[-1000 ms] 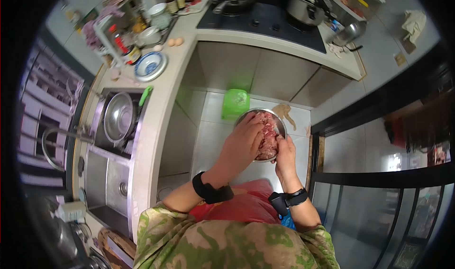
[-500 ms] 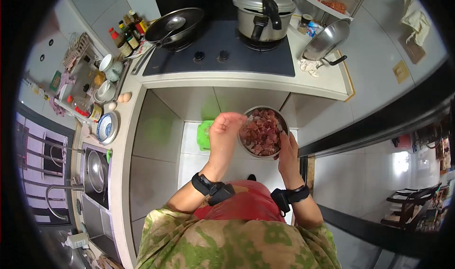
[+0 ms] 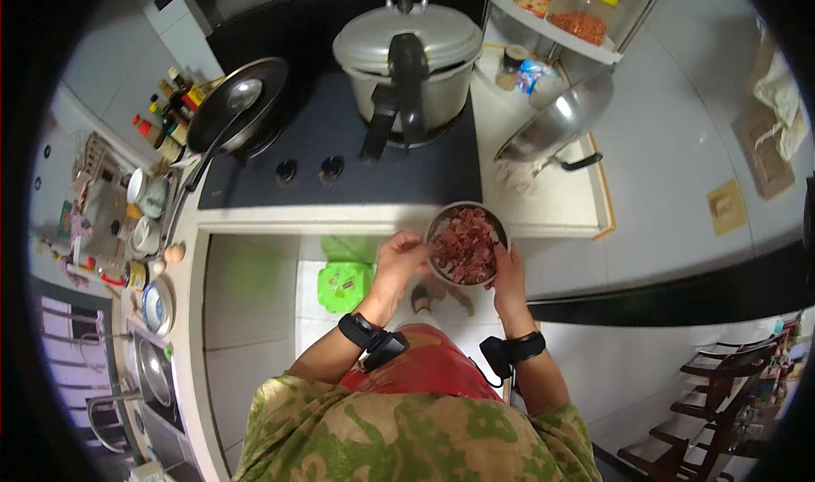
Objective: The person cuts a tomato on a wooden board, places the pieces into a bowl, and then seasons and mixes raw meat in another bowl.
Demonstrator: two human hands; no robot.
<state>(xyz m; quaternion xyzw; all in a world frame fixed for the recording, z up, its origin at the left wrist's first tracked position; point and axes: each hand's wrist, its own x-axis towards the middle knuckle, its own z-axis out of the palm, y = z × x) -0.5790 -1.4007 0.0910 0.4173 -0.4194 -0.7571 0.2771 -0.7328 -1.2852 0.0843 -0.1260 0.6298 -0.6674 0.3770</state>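
Note:
A round metal bowl [image 3: 435, 277] is held up in front of me, off the counter and just before its front edge. Raw, reddish meat pieces [image 3: 467, 243] lie inside it. My right hand [image 3: 509, 285] grips the bowl's right side, thumb at the rim and fingers partly hidden beneath. At the left rim, my left hand [image 3: 399, 266] has bent fingers closed against the bowl's edge; the fingertips are partly blurred.
On the dark hob [image 3: 340, 181] stand a pressure cooker [image 3: 407, 58] and a black frying pan [image 3: 238, 113] with a ladle in it. A metal lid [image 3: 560, 121] leans at the right of the counter. A green plastic stool [image 3: 344, 287] stands below.
My view has moved closer to the hob, with the bowl now near the counter edge. My left hand has come down from beside the bowl to its left rim; the right keeps its grip.

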